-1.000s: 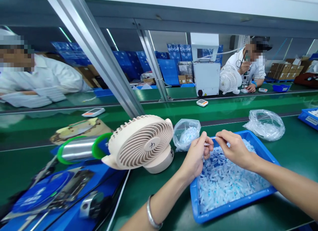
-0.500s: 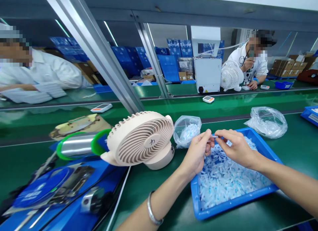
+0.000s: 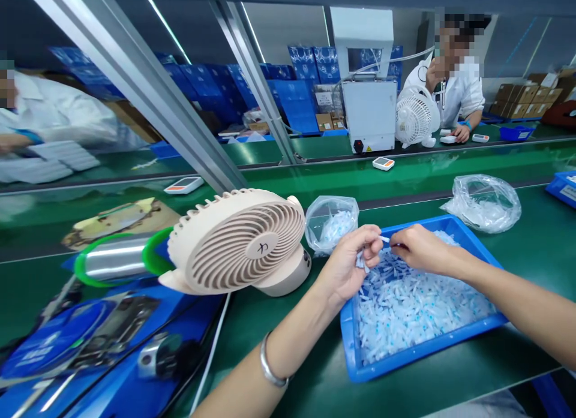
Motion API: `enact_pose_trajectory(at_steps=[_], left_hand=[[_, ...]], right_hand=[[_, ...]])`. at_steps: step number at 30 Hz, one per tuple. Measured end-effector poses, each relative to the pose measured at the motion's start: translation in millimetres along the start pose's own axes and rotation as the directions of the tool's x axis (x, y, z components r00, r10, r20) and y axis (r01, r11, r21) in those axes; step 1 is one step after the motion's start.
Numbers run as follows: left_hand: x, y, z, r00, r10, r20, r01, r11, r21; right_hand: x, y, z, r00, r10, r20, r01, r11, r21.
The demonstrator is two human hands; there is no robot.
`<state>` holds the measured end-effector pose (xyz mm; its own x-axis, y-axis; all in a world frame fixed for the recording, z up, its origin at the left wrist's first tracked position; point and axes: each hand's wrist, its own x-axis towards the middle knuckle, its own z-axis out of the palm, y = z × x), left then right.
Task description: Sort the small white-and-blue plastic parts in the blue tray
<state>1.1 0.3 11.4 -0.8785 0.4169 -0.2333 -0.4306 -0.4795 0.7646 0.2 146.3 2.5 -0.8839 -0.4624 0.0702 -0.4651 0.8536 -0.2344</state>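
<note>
My left hand (image 3: 348,262) is closed over the far-left corner of a blue tray (image 3: 423,365). A small white plastic piece (image 3: 384,239) sticks out from its fingertips, and a few similar pieces (image 3: 361,262) show beneath the curled fingers. Just to the right, my right hand (image 3: 423,250) has its thumb and fingertips pinched together beside that piece; what they hold, if anything, is hidden. Many small whitish pieces with light-blue parts (image 3: 418,316) fill the tray below. Behind my left hand stands a clear bag (image 3: 330,223) of similar pieces.
A beige fan (image 3: 243,244) stands left of my left arm. Farther left are a green-rimmed metal roll (image 3: 114,256) and a blue surface with tools. Another clear bag (image 3: 483,202) lies behind the tray. Two people in white sit across the green bench, beyond metal posts (image 3: 256,76).
The view has shifted slightly. My hands have moved a little apart, and the white piece now shows at my left fingertips. Across the bench, the left person has shifted out toward the edge.
</note>
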Motion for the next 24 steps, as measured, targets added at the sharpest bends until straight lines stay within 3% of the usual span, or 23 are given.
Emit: enact_pose_trajectory(at_steps=[3, 6, 19, 24], left_hand=[[1, 1, -0.5, 0.999, -0.039, 0.013, 0.040, 0.999, -0.036], [1, 2, -0.2, 0.999, -0.046, 0.001, 0.046, 0.996, -0.075], [0, 2, 2.5, 0.994, 0.012, -0.110, -0.022, 0.995, -0.093], [1, 1, 1.8, 0.993, 0.026, -0.119, -0.036, 0.996, -0.085]], right_hand=[[0, -6, 8, 0.985, -0.077, 0.153, 0.093, 0.991, -0.097], [-1, -12, 17, 0.970, -0.104, 0.219, 0.140, 0.978, -0.154], [1, -11, 22, 0.964, -0.091, 0.250, 0.139, 0.974, -0.179], [3, -7, 25, 0.974, -0.125, 0.190, 0.150, 0.981, -0.123]])
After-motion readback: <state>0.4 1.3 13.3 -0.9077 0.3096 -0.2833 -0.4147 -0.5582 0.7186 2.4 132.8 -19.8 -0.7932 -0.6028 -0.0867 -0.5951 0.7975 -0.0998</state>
